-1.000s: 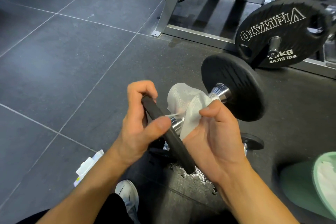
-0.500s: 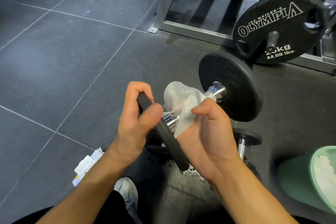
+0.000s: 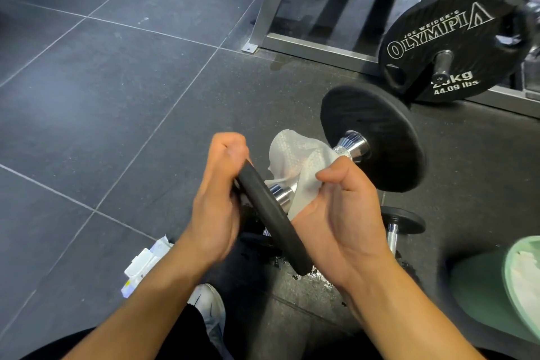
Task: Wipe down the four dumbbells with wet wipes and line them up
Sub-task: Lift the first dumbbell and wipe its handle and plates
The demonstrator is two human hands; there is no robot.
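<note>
Left hand (image 3: 217,199) grips the near plate of the dumbbell (image 3: 353,147), bar aimed toward two o'clock, off the floor; wipe (image 3: 301,164) wrapped round the handle; right hand (image 3: 342,213) pinches it there; best, I'd say: twist the plate slowly, squeeze firmly, sweep collar to collar.

Dumbbell (image 3: 371,137) between wipe-wrapped hands

Gym; weight plate (image 3: 455,47); steel rack (image 3: 271,9)

A: The dumbbell (image 3: 380,131)?
B: Matte black plates, shiny chrome handle.
A: And the wipe (image 3: 295,158)?
B: White, with a dotted emboss. Far right, the weight plate (image 3: 455,44) is black with white lettering; the near-right bin (image 3: 479,286) is mint green.
</note>
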